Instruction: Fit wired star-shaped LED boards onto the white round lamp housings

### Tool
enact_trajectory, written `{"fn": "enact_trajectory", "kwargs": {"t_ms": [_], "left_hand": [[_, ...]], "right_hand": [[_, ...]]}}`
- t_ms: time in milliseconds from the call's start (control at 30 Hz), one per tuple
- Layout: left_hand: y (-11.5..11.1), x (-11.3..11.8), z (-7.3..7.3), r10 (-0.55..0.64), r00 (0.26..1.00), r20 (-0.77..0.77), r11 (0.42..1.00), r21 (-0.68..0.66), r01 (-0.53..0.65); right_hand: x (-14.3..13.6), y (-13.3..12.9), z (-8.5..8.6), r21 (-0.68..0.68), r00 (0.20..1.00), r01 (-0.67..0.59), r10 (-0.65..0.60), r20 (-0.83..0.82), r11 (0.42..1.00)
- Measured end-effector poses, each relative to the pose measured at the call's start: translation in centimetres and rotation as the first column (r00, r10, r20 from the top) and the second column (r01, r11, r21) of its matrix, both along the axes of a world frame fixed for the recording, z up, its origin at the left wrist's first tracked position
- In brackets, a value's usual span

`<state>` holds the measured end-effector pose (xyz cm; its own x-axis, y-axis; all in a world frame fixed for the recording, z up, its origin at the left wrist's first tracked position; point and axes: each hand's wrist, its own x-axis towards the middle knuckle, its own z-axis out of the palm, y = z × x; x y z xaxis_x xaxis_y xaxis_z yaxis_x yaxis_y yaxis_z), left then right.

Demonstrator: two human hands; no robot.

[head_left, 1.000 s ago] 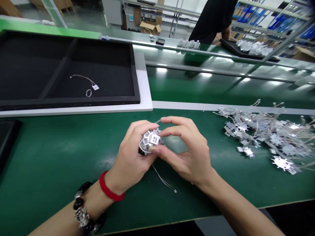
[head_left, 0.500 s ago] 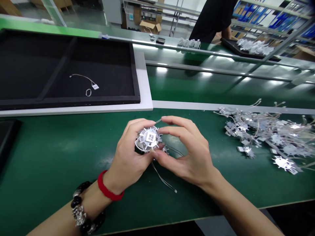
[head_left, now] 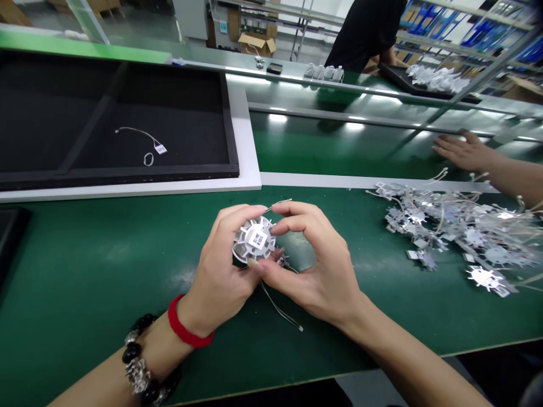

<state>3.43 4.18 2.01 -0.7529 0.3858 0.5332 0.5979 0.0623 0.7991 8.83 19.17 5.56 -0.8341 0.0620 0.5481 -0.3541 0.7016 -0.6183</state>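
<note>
Both hands, left hand [head_left: 220,271] and right hand [head_left: 316,271], pinch the star-shaped metal plate [head_left: 254,240] above the table [head_left: 106,271]; its thin trailing wire [head_left: 280,310] could snag or a prong bend under finger pressure

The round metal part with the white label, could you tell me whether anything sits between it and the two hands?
Nothing visible does. The left hand cups the round metal part directly, and the right hand pinches its rim with bare fingertips. A thin wire trails below onto the green mat.
</note>
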Motion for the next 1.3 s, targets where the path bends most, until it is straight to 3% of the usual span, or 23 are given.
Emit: {"fn": "enact_trajectory", "kwargs": {"t_ms": [467,667,867,1300], "left_hand": [[0.1,0.0,0.4,-0.065,0.998,-0.017,0.997,0.043,0.065],[0.1,-0.3,1.0,0.004,0.964,0.267,0.999,0.037,-0.014],[0.0,-0.8,1.3,0.090,0.932,0.351,0.996,-0.008,-0.094],[0.5,-1.2,2.1,-0.049,0.802,0.595,0.996,0.085,-0.002]], "right_hand": [[0.0,0.1,-0.1,-0.011,1.000,-0.012,0.012,0.001,1.000],[0.3,0.7,0.8,-0.065,0.997,-0.012,0.016,0.072,0.998],[0.7,1.0,1.0,-0.132,0.944,-0.047,0.087,0.318,0.990],[0.8,1.0,0.2,0.006,0.975,-0.121,0.117,0.189,0.993]]}}
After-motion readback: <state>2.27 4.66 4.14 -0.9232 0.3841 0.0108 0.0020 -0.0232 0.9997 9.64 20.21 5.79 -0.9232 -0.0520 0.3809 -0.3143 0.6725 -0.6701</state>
